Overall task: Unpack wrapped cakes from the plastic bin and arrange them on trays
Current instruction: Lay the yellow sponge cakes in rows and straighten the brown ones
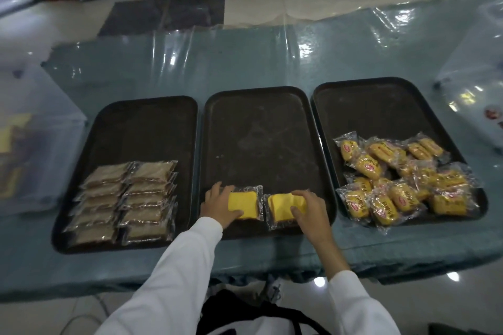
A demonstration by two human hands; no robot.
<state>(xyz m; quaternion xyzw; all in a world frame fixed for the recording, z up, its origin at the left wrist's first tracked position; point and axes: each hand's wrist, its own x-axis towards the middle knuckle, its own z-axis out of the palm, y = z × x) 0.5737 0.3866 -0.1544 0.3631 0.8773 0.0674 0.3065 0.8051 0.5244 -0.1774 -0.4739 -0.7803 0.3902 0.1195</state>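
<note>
Three dark rectangular trays sit side by side on a table covered with teal cloth under clear plastic sheet (272, 57). Middle dark tray (261, 128) holds two clear-wrapped yellow square cakes at its 6 o'clock edge, side by side, wrappers just touching. Left hand (220, 205) rests on the left yellow cake (243, 205) from 9 o'clock, fingers curled over its left edge, thumb at the near side, gripping it. Right hand (307, 211) is on the right yellow cake (281, 208) from 3 o'clock, fingers curved over the far edge, thumb on the near edge, pinching it. Both cakes lie flat on the tray. Left dark tray (141, 119) has two neat columns of clear-wrapped brown rectangular cakes (125, 204) filling its 6 o'clock half. Right dark tray (381, 109) carries a loose pile of yellow oblong cakes in printed clear wrappers (402, 179) across its near half. Translucent plastic bin (30, 149) stands at 9 o'clock, contents blurred. White sleeves (174, 280) cover both arms.
</note>
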